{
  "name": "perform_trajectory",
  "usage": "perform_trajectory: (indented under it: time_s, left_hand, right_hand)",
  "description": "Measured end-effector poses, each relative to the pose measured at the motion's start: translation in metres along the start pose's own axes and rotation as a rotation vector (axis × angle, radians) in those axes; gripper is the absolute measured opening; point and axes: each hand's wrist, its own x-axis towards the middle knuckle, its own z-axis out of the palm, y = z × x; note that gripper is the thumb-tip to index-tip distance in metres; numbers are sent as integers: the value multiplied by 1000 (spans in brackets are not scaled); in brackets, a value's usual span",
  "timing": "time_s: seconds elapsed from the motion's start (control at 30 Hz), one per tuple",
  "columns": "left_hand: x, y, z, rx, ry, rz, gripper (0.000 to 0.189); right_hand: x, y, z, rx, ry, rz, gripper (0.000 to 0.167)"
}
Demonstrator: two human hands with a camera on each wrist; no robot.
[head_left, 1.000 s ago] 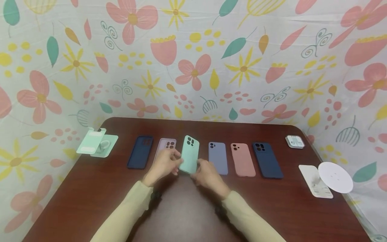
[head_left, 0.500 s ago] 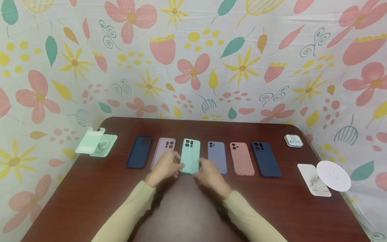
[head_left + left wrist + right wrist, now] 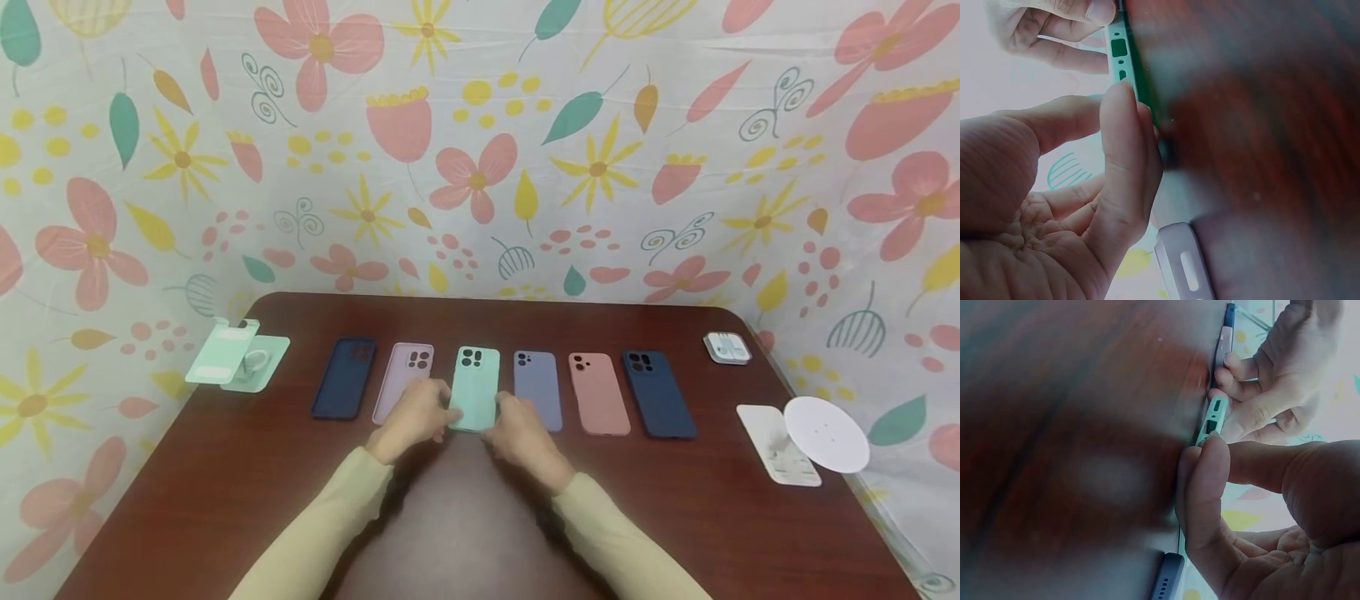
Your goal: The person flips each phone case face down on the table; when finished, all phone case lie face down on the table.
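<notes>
From where I stand, the mint-green rectangular phone case lies flat at the middle of the table, back side up, 3rd from the left in a row of 6. Its long axis runs almost straight from the person toward the far wall; the camera cutouts sit at the far end, toward the left corner, and the end with the port openings faces the person. The left hand pinches the near left corner, fingers bent and thumb close to them; the right hand holds the near right corner likewise. To its left lie a pale lilac phone case and a dark navy phone case; to its right, a periwinkle phone case, a pink phone case and a second navy phone case, each apart from the next. The surface is a dark red-brown wood-grain table, with a mint-green folding stand at left; at right, a small white square box and a white stand with a round disc. White floral-printed cloth covers the walls.
</notes>
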Motion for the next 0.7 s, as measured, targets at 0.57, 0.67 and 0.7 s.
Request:
perform_trajectory:
  time_s: [0.57,0.67,0.7]
  left_hand:
    - [-14,18,-19,-46,0,-65,45]
    - [-22,23,-37,-60,27,-100,52]
    - [-24,23,-43,-42,36,-107,54]
  right_hand:
    - [-3,-3,-2,-54,33,-55,41]
    - [-7,-7,-2,-74,49,-84,53]
    - [-8,-9,-2,-72,49,-96,59]
